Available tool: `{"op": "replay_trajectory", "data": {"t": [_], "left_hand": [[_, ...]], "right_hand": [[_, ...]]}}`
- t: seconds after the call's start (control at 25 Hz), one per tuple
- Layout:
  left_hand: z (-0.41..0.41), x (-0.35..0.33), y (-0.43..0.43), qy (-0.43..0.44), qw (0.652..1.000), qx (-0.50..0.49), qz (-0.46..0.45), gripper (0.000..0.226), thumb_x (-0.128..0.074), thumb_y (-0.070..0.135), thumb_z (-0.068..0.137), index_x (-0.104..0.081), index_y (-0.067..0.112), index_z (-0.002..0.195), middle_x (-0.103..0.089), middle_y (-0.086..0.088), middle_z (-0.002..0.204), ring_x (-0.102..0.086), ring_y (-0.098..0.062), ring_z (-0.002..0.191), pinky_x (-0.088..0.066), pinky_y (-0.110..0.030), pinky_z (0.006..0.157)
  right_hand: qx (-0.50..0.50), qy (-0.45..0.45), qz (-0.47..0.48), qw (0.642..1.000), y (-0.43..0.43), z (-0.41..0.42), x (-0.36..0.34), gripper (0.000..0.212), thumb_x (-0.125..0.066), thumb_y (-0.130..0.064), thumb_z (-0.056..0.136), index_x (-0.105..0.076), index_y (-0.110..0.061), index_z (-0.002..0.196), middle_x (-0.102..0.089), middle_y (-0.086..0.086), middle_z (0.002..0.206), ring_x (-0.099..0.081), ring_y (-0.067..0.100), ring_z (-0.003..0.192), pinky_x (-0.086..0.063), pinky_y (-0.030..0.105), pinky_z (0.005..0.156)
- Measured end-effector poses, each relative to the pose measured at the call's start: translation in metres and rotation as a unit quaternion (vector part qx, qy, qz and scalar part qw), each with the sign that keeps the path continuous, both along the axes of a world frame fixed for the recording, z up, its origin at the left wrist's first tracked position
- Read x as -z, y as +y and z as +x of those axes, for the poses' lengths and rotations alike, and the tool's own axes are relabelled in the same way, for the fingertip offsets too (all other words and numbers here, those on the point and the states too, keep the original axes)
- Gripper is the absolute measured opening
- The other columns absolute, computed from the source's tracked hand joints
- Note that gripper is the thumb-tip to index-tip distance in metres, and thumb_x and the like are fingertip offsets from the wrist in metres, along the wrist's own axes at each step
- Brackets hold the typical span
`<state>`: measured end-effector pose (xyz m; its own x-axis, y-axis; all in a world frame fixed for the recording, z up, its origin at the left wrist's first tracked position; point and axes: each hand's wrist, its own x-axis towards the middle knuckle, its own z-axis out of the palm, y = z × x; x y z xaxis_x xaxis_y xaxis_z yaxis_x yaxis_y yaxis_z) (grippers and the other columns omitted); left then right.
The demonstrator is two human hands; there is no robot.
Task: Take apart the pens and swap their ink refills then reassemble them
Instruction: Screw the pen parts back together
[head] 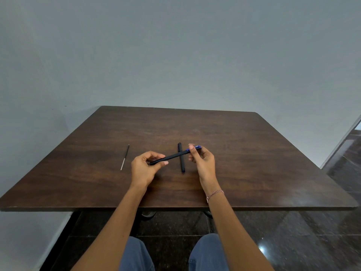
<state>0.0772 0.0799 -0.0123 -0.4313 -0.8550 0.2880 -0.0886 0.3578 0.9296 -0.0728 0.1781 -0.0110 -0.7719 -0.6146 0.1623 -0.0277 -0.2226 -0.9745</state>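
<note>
I hold a dark pen with a blue cap end (173,155) above the brown table (254,163), slanting up to the right. My left hand (145,169) pinches its lower left end. My right hand (202,159) grips the blue end at the upper right. A second dark pen (181,163) lies flat on the table beneath the held one, pointing away from me. A thin ink refill (125,157) with a pale lower part lies on the table to the left of my left hand.
A grey wall stands behind the table's far edge. Dark glossy floor tiles (312,241) show to the right and below. My knees in blue jeans (205,255) are under the near edge.
</note>
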Motion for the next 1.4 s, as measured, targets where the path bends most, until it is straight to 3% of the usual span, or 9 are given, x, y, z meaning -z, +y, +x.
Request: {"op": "replay_trajectory", "data": {"t": [0.16,0.4,0.56,0.72,0.92,1.04,1.28,1.4], "left_hand": [[-0.0004,-0.0001,0.0016,0.021,0.999,0.016,0.025,0.016,-0.085,0.019,0.065,-0.072,0.023,0.075,-0.07,0.006,0.071,-0.064,-0.003,0.068,-0.05,-0.014,0.063],[0.0004,-0.0017,0.0026,0.037,0.995,0.048,0.084,0.01,-0.079,0.023,0.073,-0.072,0.016,0.076,-0.073,-0.004,0.068,-0.058,-0.008,0.051,-0.048,-0.018,0.047],[-0.0003,-0.0014,0.0028,0.034,0.993,0.059,0.1,0.01,-0.075,0.023,0.078,-0.072,0.014,0.076,-0.073,-0.005,0.066,-0.055,-0.009,0.045,-0.045,-0.017,0.042],[-0.0005,-0.002,0.0034,0.045,0.992,0.068,0.097,0.006,-0.076,0.021,0.077,-0.072,0.017,0.08,-0.074,-0.004,0.07,-0.059,-0.009,0.049,-0.047,-0.017,0.045],[-0.0004,-0.0007,0.0031,0.059,0.992,0.077,0.079,0.025,-0.077,0.004,0.073,-0.071,0.02,0.091,-0.074,-0.002,0.08,-0.066,-0.009,0.06,-0.053,-0.017,0.055],[-0.002,-0.0004,0.0021,0.071,0.991,0.066,0.089,0.017,-0.073,0.001,0.077,-0.072,0.011,0.091,-0.073,-0.002,0.076,-0.066,-0.008,0.056,-0.052,-0.016,0.054],[-0.0024,-0.0007,0.0019,0.073,0.99,0.078,0.096,0.015,-0.071,0.004,0.08,-0.072,0.018,0.086,-0.075,-0.001,0.076,-0.066,-0.009,0.055,-0.051,-0.016,0.051],[-0.0025,0.0006,0.0033,0.033,0.99,0.107,0.086,0.016,-0.076,0.008,0.076,-0.073,0.02,0.086,-0.074,0.0,0.073,-0.067,-0.009,0.057,-0.047,-0.014,0.048]], "right_hand": [[0.006,-0.002,-0.048,0.999,0.0016,0.0,-0.0032,0.029,-0.072,-0.013,0.083,-0.06,-0.022,0.107,-0.067,0.006,0.097,-0.066,0.002,0.069,-0.054,0.017,0.067],[0.0,-0.016,-0.098,0.995,0.0022,-0.0012,-0.003,0.029,-0.074,-0.004,0.078,-0.061,-0.017,0.1,-0.071,-0.006,0.072,-0.068,0.008,0.07,-0.056,0.021,0.069],[-0.012,-0.005,-0.089,0.996,0.0017,-0.0011,-0.002,0.034,-0.075,-0.005,0.078,-0.059,-0.018,0.105,-0.07,-0.005,0.068,-0.068,0.009,0.071,-0.055,0.022,0.068],[-0.021,-0.02,-0.1,0.995,0.0022,-0.0008,-0.0027,0.035,-0.073,-0.003,0.079,-0.057,-0.016,0.107,-0.07,0.0,0.072,-0.067,0.011,0.067,-0.054,0.022,0.067],[-0.023,-0.068,-0.134,0.988,0.0033,-0.0004,-0.0044,0.036,-0.068,0.004,0.081,-0.054,-0.012,0.11,-0.073,0.01,0.086,-0.071,0.015,0.083,-0.056,0.023,0.07],[-0.045,-0.088,-0.146,0.984,0.0027,-0.0006,-0.005,0.034,-0.064,0.008,0.083,-0.054,-0.014,0.107,-0.076,0.009,0.087,-0.071,0.016,0.086,-0.056,0.023,0.072],[-0.074,-0.131,-0.169,0.974,0.0034,-0.0025,-0.0044,0.034,-0.057,0.012,0.085,-0.053,-0.014,0.108,-0.073,0.015,0.097,-0.069,0.023,0.095,-0.057,0.026,0.079],[-0.063,-0.133,-0.177,0.973,0.0029,-0.0026,-0.0048,0.037,-0.057,0.011,0.085,-0.054,-0.01,0.115,-0.07,0.015,0.099,-0.07,0.02,0.09,-0.057,0.025,0.077]]}}
